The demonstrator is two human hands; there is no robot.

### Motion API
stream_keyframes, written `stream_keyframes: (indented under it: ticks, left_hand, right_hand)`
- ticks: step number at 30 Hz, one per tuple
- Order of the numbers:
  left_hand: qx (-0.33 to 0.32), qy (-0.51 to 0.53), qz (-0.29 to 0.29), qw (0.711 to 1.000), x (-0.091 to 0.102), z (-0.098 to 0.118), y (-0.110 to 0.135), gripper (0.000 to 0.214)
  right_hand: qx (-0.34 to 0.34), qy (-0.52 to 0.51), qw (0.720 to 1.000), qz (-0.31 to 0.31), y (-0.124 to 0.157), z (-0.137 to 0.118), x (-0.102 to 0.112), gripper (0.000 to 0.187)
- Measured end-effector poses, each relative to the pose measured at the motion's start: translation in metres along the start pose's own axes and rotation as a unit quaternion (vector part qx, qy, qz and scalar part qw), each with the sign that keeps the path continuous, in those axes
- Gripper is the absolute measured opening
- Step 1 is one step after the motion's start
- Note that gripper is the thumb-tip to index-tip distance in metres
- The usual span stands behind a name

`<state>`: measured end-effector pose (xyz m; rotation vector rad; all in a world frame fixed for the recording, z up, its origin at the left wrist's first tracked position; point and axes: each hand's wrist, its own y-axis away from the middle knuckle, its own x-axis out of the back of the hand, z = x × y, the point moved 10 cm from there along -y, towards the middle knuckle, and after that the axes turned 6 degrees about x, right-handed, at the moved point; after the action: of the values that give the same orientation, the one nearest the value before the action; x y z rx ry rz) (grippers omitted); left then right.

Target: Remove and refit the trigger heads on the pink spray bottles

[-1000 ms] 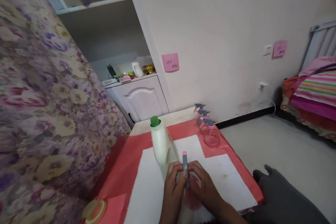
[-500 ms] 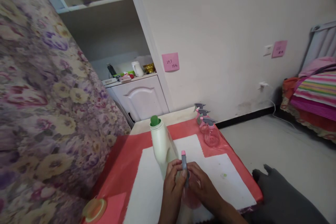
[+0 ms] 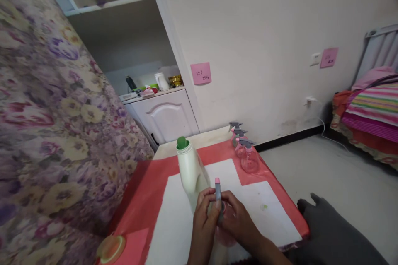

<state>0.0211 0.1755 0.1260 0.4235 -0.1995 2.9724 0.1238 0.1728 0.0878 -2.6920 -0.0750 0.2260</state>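
My left hand (image 3: 203, 219) and my right hand (image 3: 238, 221) are closed together over a grey spray head with a pink nozzle tip (image 3: 218, 192), which sits on a pink bottle (image 3: 224, 236) mostly hidden under my fingers. Right behind my hands a white bottle with a green cap (image 3: 190, 172) stands upright on white paper (image 3: 174, 223). Several pink spray bottles with grey triggers (image 3: 247, 157) stand in a row at the table's far right corner.
The low table (image 3: 146, 190) has a red cover. A round orange lid (image 3: 110, 249) lies at its near left. A floral fabric (image 3: 56, 124) rises on the left. A white cabinet (image 3: 164, 114) stands behind, folded blankets (image 3: 370, 112) at right, dark cloth (image 3: 336, 232) near right.
My fingers have shifted slightly around the spray head; the bottle and the other things stay in place. The view moved a little.
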Motion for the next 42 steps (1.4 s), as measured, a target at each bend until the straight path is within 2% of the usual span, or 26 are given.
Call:
stream_keyframes:
  ticks: [2, 5, 8, 11, 13, 18, 23, 26, 33, 42]
  left_hand:
    - [-0.001, -0.002, -0.006, 1.000, -0.001, 0.001, 0.000, 0.028]
    - [0.000, 0.004, -0.010, 1.000, -0.001, 0.001, -0.001, 0.028]
    - [0.001, 0.011, -0.007, 1.000, 0.000, 0.000, -0.001, 0.027]
    - [0.001, 0.013, -0.007, 1.000, 0.000, 0.000, 0.000, 0.025]
    - [-0.004, 0.015, -0.008, 1.000, 0.000, 0.002, 0.000, 0.025]
    - [-0.003, 0.034, 0.003, 0.999, 0.005, 0.007, 0.002, 0.026]
    - [0.051, 0.083, 0.014, 0.995, 0.010, -0.003, 0.007, 0.033]
    - [0.063, 0.113, 0.031, 0.991, 0.015, -0.008, 0.009, 0.035]
    - [0.064, 0.133, 0.043, 0.988, 0.021, -0.003, 0.012, 0.038]
    - [0.043, 0.129, 0.074, 0.988, 0.033, 0.025, 0.024, 0.044]
  right_hand:
    - [-0.021, -0.008, 0.999, 0.028, 0.001, 0.007, 0.002, 0.024]
    - [0.020, 0.004, 1.000, -0.001, 0.001, -0.003, -0.002, 0.019]
    - [0.074, 0.012, 0.996, -0.037, 0.001, -0.019, -0.005, 0.022]
    - [0.077, 0.008, 0.997, -0.030, 0.000, -0.022, -0.003, 0.022]
    - [0.064, 0.012, 0.998, -0.010, 0.000, -0.018, 0.000, 0.027]
    - [0.033, 0.026, 0.999, 0.001, 0.004, 0.000, 0.005, 0.064]
    - [-0.005, 0.067, 0.998, -0.005, 0.016, 0.025, 0.012, 0.082]
    - [0.000, 0.081, 0.997, -0.009, 0.022, 0.035, 0.015, 0.090]
    - [-0.009, 0.089, 0.996, -0.028, 0.028, 0.051, 0.014, 0.098]
    - [-0.026, 0.094, 0.995, -0.037, 0.034, 0.062, 0.012, 0.095]
